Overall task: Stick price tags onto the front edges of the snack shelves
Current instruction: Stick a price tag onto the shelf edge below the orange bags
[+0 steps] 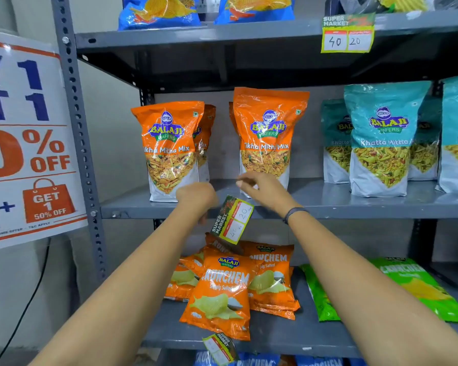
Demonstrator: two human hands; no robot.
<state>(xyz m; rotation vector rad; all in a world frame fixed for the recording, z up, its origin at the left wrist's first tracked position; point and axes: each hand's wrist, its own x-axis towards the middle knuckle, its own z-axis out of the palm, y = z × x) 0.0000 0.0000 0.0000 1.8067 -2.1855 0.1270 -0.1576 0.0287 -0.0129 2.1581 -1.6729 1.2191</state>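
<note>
— Look at the hands first. The left hand (196, 198) is bent down at the wrist in front of the middle shelf edge (354, 210); its fingers curl under, and I honestly can't tell whether they pinch anything. The right hand (259, 187) hovers above the edge, thumb and forefinger drawn close together, though I can't see that it holds anything either.

— And the price tag (232, 220)?

— Hanging crooked between the two wrists, its top corner at the shelf lip, the rest dangling below towards the orange Crunchem packets (221, 289). It looks barely stuck, if at all.

— So what would make this go well?

— I'd say square it up first: turn it until its top runs level with the lip, as on the tag (347, 35) already fixed to the upper shelf. Then press along the top strip from the middle outward so it lies flat.

— Where should it sit?

— Probably under the orange Tikha Mitha bags (269, 138), since that is the stock it seems meant for. One more thing: another tag (220, 348) on the lowest shelf front also hangs at a slant, so firm pressure matters here.
</note>
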